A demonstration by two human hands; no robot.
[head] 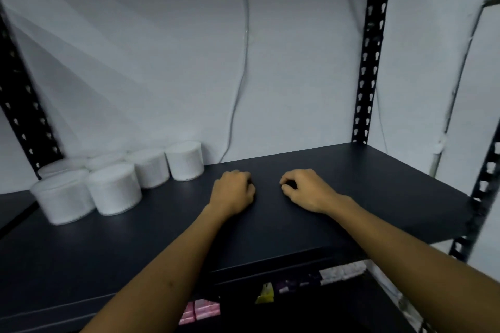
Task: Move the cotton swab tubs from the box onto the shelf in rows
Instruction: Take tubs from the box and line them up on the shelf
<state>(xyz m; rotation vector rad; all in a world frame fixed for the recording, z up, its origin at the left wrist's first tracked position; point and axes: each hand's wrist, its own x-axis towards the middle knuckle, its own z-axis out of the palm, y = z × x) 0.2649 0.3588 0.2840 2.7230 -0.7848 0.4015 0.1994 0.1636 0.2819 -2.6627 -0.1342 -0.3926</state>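
Both hands, left point(233, 192) and right point(305, 189), rest on the shelf point(378, 184) with fingers curled, holding nothing; the tubs point(113, 189) stand well to their left.

Only one view here, from a camera worn on the head. Looks forward and a bit down, straight into a dark flat metal shelf point(351, 184) and the pale grey wall point(176, 48) behind it. Very close, near enough for both bare arms to reach in from the bottom edge. Wide lens, so the black metal posts with holes point(374, 48) bend and lean at the sides. Left part blurry, around the round white plastic tubs point(113, 189) at the far left of the shelf. Below the front edge, a peek at a lower level with small pink packs point(201, 311). No second view to share anything with.
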